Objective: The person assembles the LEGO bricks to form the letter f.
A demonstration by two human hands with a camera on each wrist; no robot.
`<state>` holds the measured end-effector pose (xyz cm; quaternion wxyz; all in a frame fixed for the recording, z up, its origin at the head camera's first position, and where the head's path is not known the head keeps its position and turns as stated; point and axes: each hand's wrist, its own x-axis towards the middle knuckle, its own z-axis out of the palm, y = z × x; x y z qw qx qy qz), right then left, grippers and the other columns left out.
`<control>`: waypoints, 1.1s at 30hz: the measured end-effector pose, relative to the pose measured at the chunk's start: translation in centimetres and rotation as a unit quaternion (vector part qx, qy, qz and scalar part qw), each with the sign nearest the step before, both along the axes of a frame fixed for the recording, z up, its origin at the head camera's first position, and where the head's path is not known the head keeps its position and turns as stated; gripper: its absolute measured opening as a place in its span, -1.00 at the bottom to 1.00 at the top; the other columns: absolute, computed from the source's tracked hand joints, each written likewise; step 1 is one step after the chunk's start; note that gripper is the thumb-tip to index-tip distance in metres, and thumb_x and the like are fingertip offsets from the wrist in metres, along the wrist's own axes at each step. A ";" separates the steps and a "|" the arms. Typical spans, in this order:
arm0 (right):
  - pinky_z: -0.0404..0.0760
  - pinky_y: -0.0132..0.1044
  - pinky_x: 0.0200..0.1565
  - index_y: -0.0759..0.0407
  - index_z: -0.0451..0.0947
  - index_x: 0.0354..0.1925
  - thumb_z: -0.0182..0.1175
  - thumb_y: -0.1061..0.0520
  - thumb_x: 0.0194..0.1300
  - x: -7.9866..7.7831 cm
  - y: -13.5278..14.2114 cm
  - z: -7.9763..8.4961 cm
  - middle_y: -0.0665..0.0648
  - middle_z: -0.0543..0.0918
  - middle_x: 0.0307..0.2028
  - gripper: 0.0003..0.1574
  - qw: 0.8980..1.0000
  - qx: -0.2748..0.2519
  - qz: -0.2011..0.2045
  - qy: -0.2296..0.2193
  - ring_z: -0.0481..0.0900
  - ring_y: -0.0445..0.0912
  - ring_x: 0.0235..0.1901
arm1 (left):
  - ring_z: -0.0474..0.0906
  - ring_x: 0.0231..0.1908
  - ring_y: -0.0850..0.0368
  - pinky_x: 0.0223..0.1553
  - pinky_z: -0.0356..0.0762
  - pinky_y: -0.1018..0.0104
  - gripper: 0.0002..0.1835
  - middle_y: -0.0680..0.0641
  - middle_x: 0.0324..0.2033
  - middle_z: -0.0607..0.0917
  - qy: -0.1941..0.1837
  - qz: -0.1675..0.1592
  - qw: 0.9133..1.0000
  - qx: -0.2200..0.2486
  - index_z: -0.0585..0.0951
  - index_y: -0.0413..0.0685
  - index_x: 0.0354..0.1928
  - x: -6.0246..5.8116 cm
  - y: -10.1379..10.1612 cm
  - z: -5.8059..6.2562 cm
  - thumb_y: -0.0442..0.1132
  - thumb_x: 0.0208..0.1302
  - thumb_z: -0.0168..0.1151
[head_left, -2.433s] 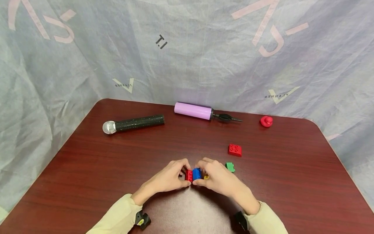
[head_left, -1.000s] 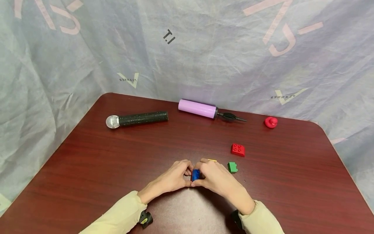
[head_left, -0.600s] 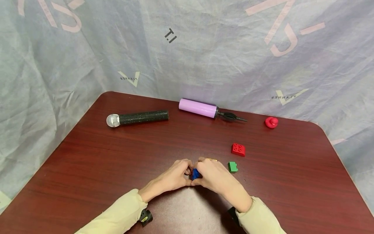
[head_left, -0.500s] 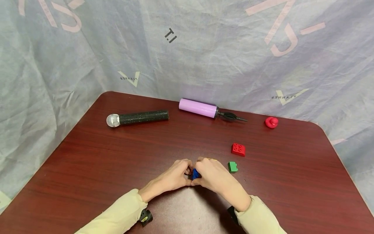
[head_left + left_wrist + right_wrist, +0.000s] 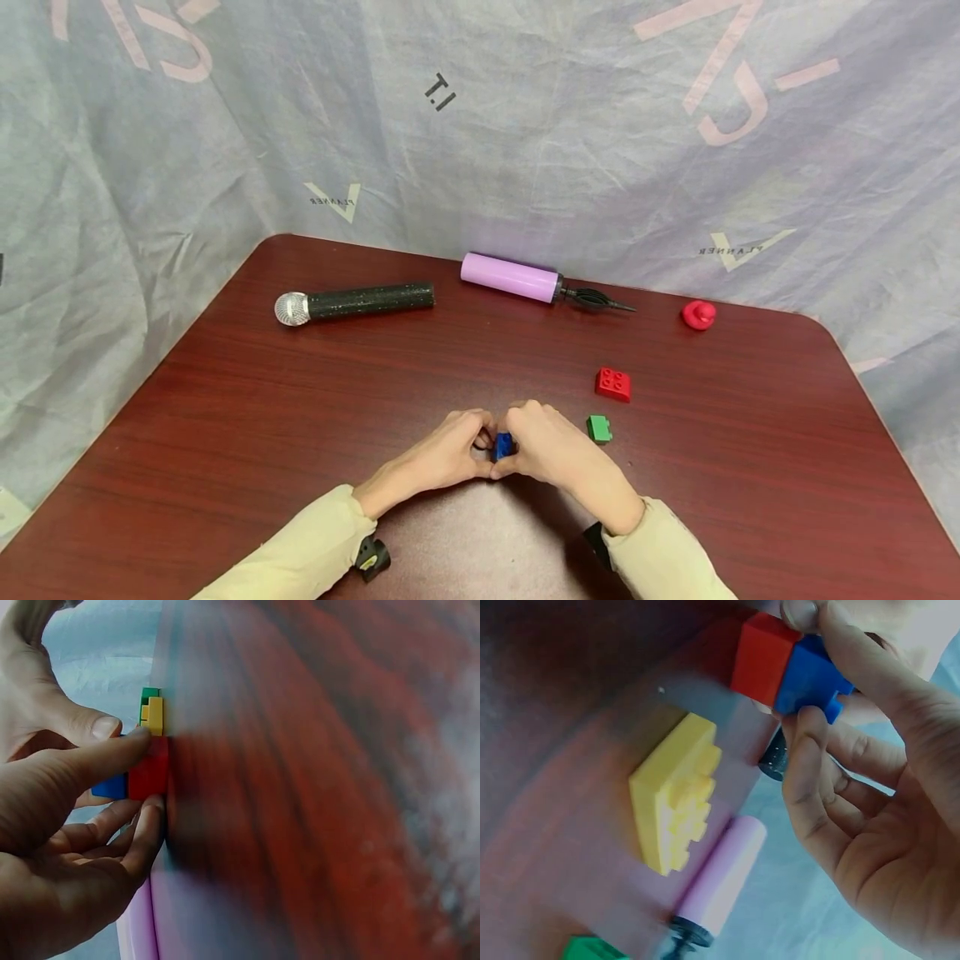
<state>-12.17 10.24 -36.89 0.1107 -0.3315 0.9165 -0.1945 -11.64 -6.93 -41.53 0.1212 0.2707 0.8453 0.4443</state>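
My left hand point(image 5: 438, 457) and right hand point(image 5: 551, 454) meet low in the middle of the head view, fingertips close together. Between them shows a blue toy brick point(image 5: 503, 446), studs outward, pinched by the right hand. A red toy brick point(image 5: 150, 771) is pinched between the left thumb and fingers in the left wrist view; the head view hides it. In the right wrist view the red brick point(image 5: 765, 661) and blue brick point(image 5: 807, 681) lie flush against each other. Whether they are fully pressed together I cannot tell.
A yellow brick point(image 5: 671, 795) lies near the right hand. Beyond it on the table point(image 5: 300, 400) are a green brick point(image 5: 599, 428), a red brick point(image 5: 613, 384), a red rubber duck point(image 5: 699, 315), a purple hand pump point(image 5: 510, 277) and a microphone point(image 5: 360, 302).
The red and blue bricks, side by side with a small gap at first, have come together. The right hand has turned over the blue brick, and the head view has shifted slightly.
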 end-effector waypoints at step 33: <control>0.60 -0.37 -0.48 0.20 0.69 -0.49 0.38 0.16 0.20 -1.2 1.6 -1.5 0.02 0.67 -0.60 -0.83 0.960 -0.154 -0.117 -0.202 0.60 -0.21 -0.57 | 0.57 -0.26 0.09 -0.21 0.56 0.37 -0.69 -0.05 -0.31 0.61 0.005 0.012 1.000 -0.024 0.58 -0.24 -0.25 0.4 0.6 0.2 -0.45 -0.06 0.49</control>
